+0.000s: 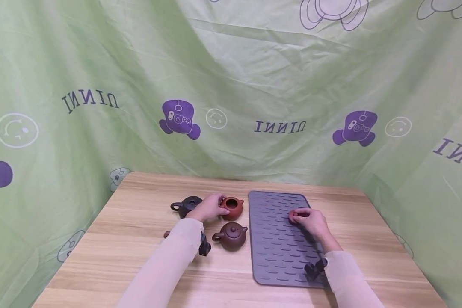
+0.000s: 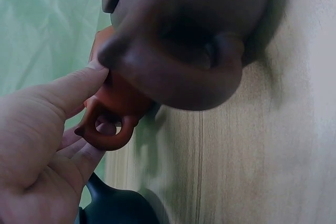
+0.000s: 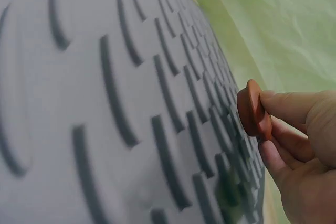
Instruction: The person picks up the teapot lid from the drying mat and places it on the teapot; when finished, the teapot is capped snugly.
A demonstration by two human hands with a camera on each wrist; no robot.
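Note:
My left hand (image 1: pixel 209 208) grips a small reddish-orange teapot (image 1: pixel 236 210), whose round top opening is uncovered and whose spout points right. In the left wrist view, the thumb lies on one side of that teapot's body and the fingers on the other, around its handle (image 2: pixel 107 141). Over the grey mat, my right hand (image 1: pixel 312 223) pinches a matching round lid (image 1: pixel 292 217) between thumb and fingers. The right wrist view shows the lid (image 3: pixel 247 114) held on edge, its underside turned toward the mat.
A dark brown teapot (image 1: pixel 232 236) with its lid on stands nearer the front. Behind my left hand is a black teapot (image 1: pixel 185 207). A brown piece (image 1: pixel 167 234) shows beside the left sleeve, mostly hidden. The ridged grey mat (image 1: pixel 269 256) lies on the wooden table (image 1: pixel 138 205).

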